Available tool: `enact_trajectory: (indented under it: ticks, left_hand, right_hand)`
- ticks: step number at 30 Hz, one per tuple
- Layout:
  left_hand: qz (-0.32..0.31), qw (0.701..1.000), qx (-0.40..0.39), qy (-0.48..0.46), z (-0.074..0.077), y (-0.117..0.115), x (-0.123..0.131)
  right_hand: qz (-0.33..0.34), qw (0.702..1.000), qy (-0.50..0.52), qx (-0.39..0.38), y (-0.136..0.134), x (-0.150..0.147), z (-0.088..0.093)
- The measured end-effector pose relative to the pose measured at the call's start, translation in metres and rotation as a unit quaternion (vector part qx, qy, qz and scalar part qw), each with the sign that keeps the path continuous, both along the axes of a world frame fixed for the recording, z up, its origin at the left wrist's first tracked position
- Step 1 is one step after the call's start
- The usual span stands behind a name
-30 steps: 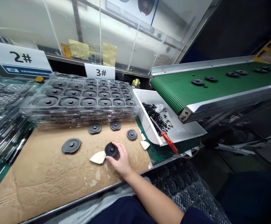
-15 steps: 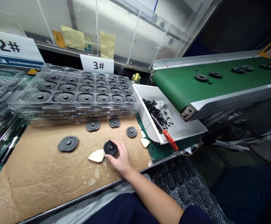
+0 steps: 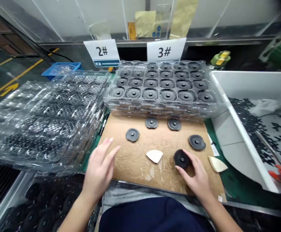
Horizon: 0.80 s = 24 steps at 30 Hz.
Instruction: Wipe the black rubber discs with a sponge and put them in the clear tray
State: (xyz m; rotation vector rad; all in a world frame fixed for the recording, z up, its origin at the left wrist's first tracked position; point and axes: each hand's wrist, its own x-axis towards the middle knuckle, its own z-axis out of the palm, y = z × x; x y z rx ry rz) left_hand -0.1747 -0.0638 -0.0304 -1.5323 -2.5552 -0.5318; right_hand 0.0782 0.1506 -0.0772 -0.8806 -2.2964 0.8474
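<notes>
At the front edge of the cardboard sheet [image 3: 135, 161], right of its middle, the right hand [image 3: 198, 178] has thumb and fingertips closed round the rim of a black disc [image 3: 181, 159]. Whether the disc rests on the sheet or is just clear of it cannot be told. The left hand [image 3: 101, 169] hovers over the front left corner, fingers straight and slightly apart, holding nothing.

Four loose discs [image 3: 132, 134] lie flat toward the back edge and right side of the sheet, well apart from each other. Two cream wedges [image 3: 155, 156] lie near the front edge, one just left of the held disc.

Behind the sheet, under the 3# sign [image 3: 165, 51], the top tray [image 3: 159, 105] shows discs in nearly every pocket; its back left pockets are too blurred to judge. By this evidence the tray is largely loaded, with five discs outside it.

A pile of clear trays [image 3: 45, 119] lies to the left.
</notes>
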Motion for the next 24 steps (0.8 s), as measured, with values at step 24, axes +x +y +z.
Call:
enact_trajectory:
  ticks: [24]
  left_hand:
    - [0.064, 0.989, -0.112, -0.068, -0.052, 0.015, 0.002]
  right_hand:
    - [-0.019, 0.995, -0.073, 0.059, 0.011, 0.019, -0.018]
